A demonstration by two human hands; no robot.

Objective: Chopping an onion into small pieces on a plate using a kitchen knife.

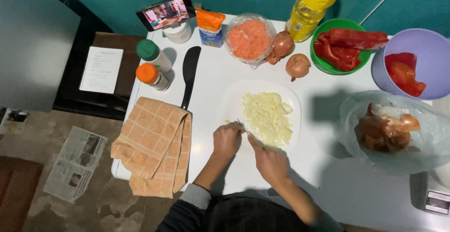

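Observation:
A pile of chopped onion (268,115) lies on a white cutting board (234,101) on the white table. My left hand (227,139) rests at the board's near left edge with its fingers curled on a small bit of onion. My right hand (269,163) grips a small knife (247,130) whose blade points up-left toward the left fingertips, right beside the pile.
Two whole onions (298,65), a bowl of orange lentils (249,38), an oil bottle (310,11), a green bowl of red pepper (344,47), a lilac bowl (422,49) and a bag of onion skins (391,126) ring the board. A black spatula (190,72), two shakers (152,65), a phone (165,11) and an orange towel (154,145) lie left.

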